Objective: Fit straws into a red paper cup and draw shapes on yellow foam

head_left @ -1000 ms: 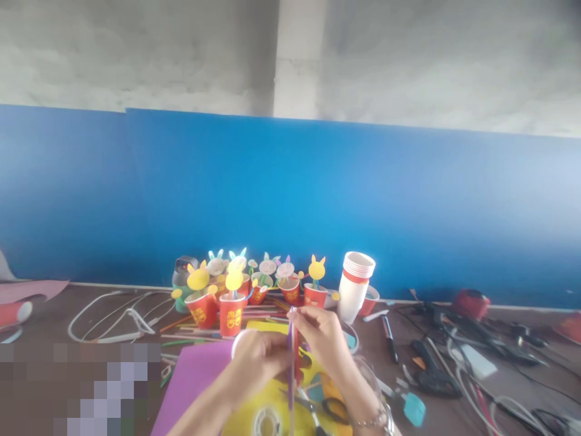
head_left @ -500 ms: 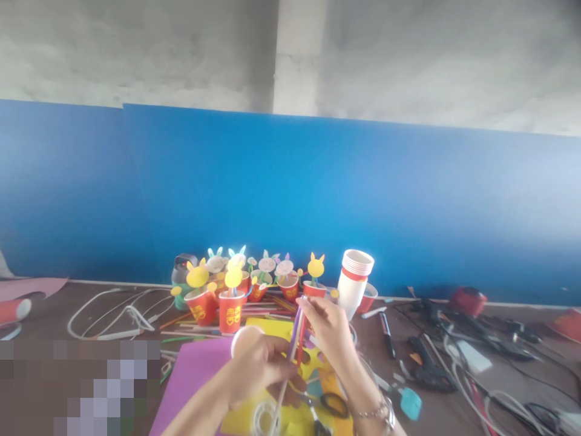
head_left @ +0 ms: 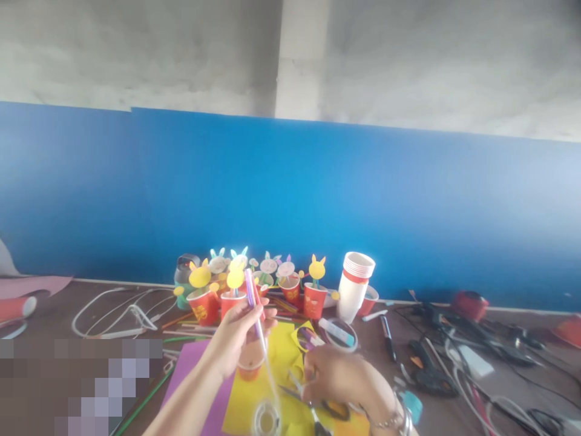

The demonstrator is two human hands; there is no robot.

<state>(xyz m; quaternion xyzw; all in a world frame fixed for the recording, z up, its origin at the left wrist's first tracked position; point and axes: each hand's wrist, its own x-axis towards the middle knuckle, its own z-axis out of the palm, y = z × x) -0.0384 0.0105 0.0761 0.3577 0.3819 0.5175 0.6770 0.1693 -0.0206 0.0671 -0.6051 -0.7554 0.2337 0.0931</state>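
The slim purple stick (head_left: 250, 292) and red stick (head_left: 256, 294) were held together, nearly upright, tops leaning left. A narrow pale strip (head_left: 269, 362) ran down from them to the tape roll (head_left: 256, 418). Right of it, dark-handled scissors (head_left: 313, 413) lay open, partly covered.

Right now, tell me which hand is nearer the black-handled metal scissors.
Right. The right hand is just above the scissors in the picture, contact unclear; the left hand is farther off, up and to their left, holding purple and red sticks.
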